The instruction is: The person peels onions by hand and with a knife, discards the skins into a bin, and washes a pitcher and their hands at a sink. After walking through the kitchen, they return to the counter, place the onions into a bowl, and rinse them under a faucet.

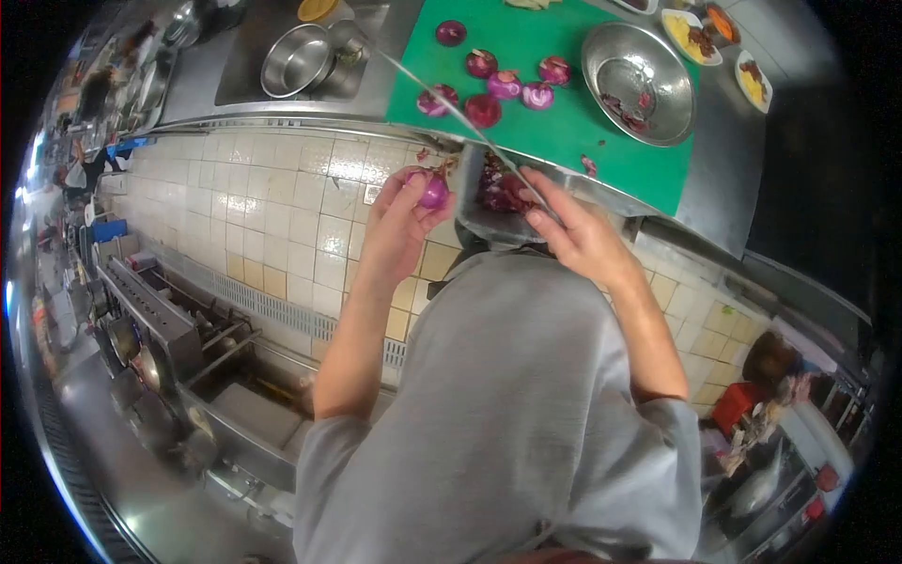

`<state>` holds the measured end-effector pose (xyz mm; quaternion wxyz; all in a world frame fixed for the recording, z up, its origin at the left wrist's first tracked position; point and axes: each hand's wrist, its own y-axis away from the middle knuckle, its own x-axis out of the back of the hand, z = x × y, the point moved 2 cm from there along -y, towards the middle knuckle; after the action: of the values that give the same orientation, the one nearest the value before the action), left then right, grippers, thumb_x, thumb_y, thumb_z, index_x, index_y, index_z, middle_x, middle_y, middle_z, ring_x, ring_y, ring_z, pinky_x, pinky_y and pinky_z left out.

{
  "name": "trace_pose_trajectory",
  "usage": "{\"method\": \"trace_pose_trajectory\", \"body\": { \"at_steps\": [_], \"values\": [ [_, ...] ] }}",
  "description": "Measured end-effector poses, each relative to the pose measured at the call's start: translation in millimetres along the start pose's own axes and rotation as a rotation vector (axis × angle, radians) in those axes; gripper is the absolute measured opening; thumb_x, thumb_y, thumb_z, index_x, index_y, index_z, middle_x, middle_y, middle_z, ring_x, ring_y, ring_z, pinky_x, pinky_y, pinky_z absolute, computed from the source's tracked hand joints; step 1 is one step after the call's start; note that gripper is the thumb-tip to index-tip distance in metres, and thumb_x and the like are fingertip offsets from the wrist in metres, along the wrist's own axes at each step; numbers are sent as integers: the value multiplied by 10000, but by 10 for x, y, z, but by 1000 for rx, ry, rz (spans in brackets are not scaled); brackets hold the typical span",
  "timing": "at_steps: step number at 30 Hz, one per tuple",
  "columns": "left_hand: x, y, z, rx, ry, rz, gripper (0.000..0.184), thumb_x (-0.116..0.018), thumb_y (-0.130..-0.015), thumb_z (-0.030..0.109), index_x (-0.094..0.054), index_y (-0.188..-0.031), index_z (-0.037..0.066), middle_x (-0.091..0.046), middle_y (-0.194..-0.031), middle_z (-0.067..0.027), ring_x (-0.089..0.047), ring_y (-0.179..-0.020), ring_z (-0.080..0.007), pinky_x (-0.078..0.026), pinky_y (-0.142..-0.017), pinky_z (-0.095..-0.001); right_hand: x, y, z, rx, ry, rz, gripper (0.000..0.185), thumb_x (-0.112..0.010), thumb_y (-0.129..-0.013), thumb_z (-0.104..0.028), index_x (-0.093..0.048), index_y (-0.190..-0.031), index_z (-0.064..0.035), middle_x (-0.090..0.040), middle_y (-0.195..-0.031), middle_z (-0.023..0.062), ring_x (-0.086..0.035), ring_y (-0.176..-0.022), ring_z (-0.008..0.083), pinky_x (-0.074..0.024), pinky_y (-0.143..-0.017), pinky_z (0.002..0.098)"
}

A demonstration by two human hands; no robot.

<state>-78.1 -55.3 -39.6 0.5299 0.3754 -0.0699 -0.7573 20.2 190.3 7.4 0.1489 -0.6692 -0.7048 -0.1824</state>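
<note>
My left hand (402, 218) is closed around a red onion (433, 192), held in front of the counter edge. A long knife (451, 111) is gripped in my right hand (584, 230), its blade slanting up and left across the green board. Between my hands sits a grey bin (482, 216) with dark red onion skins (503, 186) inside. Several red onions (504, 85) lie on the green cutting board (545, 28), some with pale peeled patches. A perforated metal bowl (648, 66) with scraps of skin in it stands on the board's right side.
A steel bowl (296, 61) rests in the sink (246, 80) at the upper left. White dishes of food (693, 38) stand beyond the perforated bowl. Tiled floor (282, 188) stretches left toward a steel cooking station (169, 310). A red container (738, 406) is at the lower right.
</note>
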Motion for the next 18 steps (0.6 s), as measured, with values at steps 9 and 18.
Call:
{"method": "trace_pose_trajectory", "body": {
  "at_steps": [9,18],
  "values": [
    [-111,-99,-187,62,148,-77,447,-557,-988,174,-468,-1401,30,-611,-1227,-156,-632,-1123,-273,-531,-944,-365,197,26,109,83,89,107,445,-580,-1020,-229,-517,-1426,-58,-714,-1003,147,-667,-785,279,-535,-709,376],
    [-342,-70,-518,25,-56,-105,489,-623,-954,37,-453,-1412,34,-574,-1288,-98,-588,-1189,-212,-499,-971,-342,1353,831,1321,-424,-262,674,509,-600,-1018,-195,-441,-1464,-7,-702,-1108,115,-677,-864,184,-545,-803,314]
  ]
}}
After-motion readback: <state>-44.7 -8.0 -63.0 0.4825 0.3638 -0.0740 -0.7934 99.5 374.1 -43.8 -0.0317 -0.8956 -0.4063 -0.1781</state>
